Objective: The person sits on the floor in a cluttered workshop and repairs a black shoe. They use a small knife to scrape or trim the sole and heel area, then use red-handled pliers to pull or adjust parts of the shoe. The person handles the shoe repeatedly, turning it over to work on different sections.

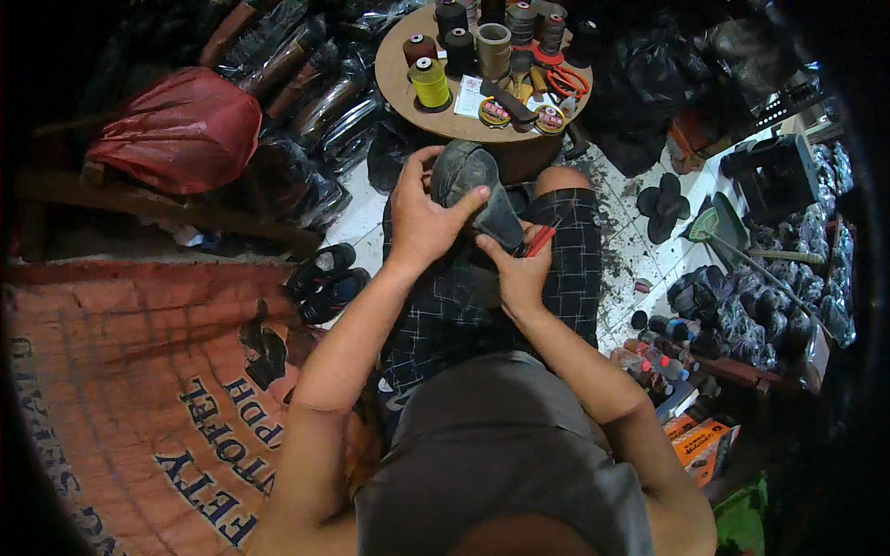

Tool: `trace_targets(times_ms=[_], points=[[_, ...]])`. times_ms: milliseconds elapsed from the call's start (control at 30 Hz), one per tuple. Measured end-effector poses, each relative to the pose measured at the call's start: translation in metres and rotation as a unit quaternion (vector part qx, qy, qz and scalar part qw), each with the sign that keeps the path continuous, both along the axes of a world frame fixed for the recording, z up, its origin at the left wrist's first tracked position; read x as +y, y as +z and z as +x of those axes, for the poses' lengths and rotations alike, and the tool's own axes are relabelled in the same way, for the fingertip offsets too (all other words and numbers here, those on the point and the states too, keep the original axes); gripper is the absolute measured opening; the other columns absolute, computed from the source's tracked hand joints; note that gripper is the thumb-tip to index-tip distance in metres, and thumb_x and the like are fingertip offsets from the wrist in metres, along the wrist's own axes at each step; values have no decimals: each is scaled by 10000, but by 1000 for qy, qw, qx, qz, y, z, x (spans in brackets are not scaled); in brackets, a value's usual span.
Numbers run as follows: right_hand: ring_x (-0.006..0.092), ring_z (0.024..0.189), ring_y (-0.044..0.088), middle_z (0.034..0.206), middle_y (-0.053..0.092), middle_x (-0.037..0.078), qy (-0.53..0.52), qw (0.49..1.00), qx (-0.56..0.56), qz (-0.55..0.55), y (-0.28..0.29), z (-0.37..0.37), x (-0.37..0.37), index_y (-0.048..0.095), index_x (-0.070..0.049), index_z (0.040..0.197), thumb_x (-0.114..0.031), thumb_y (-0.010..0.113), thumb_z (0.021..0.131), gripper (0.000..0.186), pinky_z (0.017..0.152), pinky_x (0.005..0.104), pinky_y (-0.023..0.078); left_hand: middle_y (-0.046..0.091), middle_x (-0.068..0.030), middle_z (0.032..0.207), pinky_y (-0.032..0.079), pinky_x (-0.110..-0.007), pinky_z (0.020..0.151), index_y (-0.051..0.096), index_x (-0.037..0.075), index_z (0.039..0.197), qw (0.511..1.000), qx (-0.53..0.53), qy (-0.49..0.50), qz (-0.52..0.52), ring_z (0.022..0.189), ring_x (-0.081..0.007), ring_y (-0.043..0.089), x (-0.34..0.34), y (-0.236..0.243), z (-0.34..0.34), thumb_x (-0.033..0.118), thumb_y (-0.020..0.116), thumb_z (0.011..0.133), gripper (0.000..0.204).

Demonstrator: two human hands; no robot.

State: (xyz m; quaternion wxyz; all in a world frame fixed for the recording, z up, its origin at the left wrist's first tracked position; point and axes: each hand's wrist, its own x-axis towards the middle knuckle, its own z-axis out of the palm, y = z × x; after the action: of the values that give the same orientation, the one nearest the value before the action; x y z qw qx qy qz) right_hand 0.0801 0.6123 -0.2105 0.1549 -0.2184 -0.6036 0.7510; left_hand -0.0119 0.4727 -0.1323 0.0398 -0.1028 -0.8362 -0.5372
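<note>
A dark, worn shoe (477, 185) is held up over my lap, just in front of the round table. My left hand (428, 215) grips it from the left, thumb across its surface and fingers curled round the far side. At its lower end, the thumb of my right hand (519, 276) presses against the shoe. A slim red-handled tool (540, 242) sticks out of that same hand; its working end is hard to make out. The fingers of my right hand are partly hidden behind the shoe.
On the round table (394, 69) stand thread spools, including a yellow one (429, 83), and orange-handled scissors (566, 83). A pair of dark shoes (329, 281) lies left of my knees. Plastic bottles (654, 361) and a green dustpan (728, 222) are at right.
</note>
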Motion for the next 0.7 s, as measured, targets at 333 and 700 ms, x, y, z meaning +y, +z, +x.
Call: trace_targets(times_ms=[333, 700], points=[[130, 660, 641, 1085, 747, 125, 44, 998, -33, -12, 47, 23, 89, 536, -95, 1104, -359, 618, 1128, 278, 555, 240, 448, 719, -90, 1320, 551, -355, 1026, 630, 65, 1441, 945, -102, -297, 87, 1174, -181, 682, -6, -17, -38, 208, 942, 798, 729], [41, 541, 370, 725, 443, -63, 81, 995, -40, 47, 61, 6, 139, 523, -158, 978, -467, 557, 1137, 349, 468, 242, 262, 746, -36, 1027, 545, -319, 834, 767, 45, 1152, 938, -95, -330, -50, 928, -138, 651, -4, 16, -75, 335, 982, 780, 518]])
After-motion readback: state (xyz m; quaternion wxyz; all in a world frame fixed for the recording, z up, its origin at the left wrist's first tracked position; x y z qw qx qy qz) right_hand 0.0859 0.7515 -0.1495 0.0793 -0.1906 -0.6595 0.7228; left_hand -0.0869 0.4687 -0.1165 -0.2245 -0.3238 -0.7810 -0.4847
